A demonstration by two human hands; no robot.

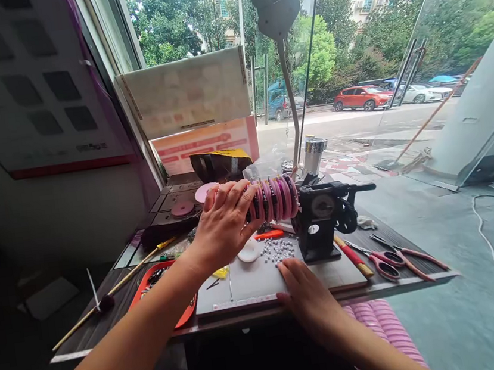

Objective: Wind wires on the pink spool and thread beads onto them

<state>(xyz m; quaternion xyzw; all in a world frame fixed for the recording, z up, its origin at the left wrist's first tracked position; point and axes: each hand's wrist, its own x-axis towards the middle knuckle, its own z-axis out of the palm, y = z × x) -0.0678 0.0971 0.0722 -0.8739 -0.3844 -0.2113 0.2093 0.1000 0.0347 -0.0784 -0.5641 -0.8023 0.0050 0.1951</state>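
Observation:
My left hand [225, 224] wraps its fingers round a row of pink rings [275, 198] threaded on a horizontal shaft of a black hand-crank machine [323, 220]. My right hand [303, 292] rests on the grey board [259, 282] just below a heap of small grey beads [276, 250], its fingers bent down towards them; whether it holds any is hidden. A white dish [249, 251] lies under my left hand.
Red-handled scissors [389, 260] and a red-yellow tool [352, 256] lie right of the machine. A red tray [160, 282] and a long stick [111, 291] are at left. A metal cup [313, 156], a black-yellow bag [220, 163] and pink discs [205, 191] stand behind. Glass wall ahead.

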